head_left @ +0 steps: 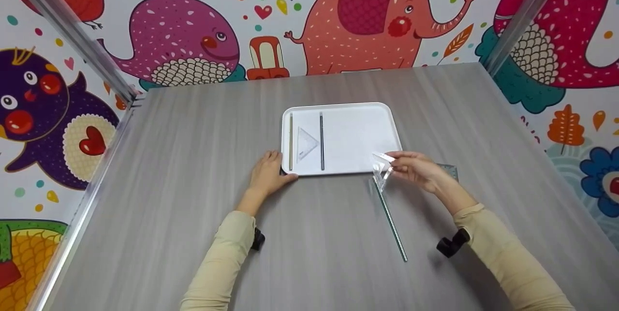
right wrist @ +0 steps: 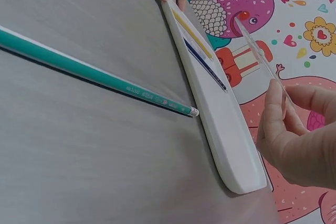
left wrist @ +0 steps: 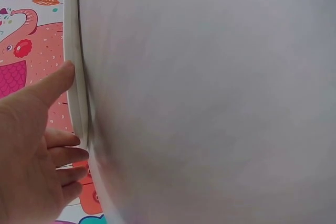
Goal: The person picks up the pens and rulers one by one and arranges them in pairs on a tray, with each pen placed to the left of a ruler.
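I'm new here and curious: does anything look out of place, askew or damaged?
Mainly the green pencil: it lies aslant on the table, outside the white tray, whereas the yellow pencil and dark blue pencil lie nearly parallel inside it. I see no spill or damage.

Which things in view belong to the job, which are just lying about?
In the job:
clear plastic triangle, pinched by right hand
white rectangular tray, left hand at its corner
yellow pencil, dark blue pencil, second clear plastic triangle, all in tray

Lying about, possibly part of it:
green pencil on grey table
clear ruler-like piece, partly hidden behind right hand
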A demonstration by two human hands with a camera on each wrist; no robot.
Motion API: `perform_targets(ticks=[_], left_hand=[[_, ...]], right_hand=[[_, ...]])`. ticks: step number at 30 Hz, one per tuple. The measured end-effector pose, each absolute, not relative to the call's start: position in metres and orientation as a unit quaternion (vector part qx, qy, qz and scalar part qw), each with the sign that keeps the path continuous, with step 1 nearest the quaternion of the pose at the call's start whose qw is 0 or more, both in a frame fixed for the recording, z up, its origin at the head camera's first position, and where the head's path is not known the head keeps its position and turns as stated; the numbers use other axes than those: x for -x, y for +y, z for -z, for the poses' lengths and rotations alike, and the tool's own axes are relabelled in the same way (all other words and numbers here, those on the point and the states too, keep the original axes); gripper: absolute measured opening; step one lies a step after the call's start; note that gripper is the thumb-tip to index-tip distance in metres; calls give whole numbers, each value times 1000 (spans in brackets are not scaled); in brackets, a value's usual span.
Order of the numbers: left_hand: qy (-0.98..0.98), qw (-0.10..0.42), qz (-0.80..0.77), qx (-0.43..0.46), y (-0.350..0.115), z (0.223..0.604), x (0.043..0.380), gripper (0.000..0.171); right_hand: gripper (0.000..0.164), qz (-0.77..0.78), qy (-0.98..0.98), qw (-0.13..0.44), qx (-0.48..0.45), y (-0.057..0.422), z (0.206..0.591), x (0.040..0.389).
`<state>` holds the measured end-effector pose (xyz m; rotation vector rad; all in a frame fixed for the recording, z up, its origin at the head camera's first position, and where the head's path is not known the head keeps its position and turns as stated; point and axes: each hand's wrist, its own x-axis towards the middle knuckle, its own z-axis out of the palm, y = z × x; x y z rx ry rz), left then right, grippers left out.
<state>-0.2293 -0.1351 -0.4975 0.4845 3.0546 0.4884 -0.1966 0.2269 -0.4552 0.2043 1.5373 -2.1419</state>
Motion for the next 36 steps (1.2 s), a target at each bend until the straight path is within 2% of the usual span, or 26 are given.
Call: perform_targets(ticks=[6, 14, 29, 36], left_hand=[[975, 7, -157, -154, -134, 497, 230, 77], [976, -15, -150, -160, -135, 499, 230, 74], [976, 19, -159, -146, -134, 496, 229, 77], [976, 17, -163, -147, -134, 496, 230, 78]], right_hand=[[27, 788, 559, 248, -76, 220, 456, 203], [25, 783, 566, 247, -80, 213, 458, 209], [18, 765, 582, 259, -100, 202, 467, 217], [18, 762, 587, 254, -103, 197, 469, 223]])
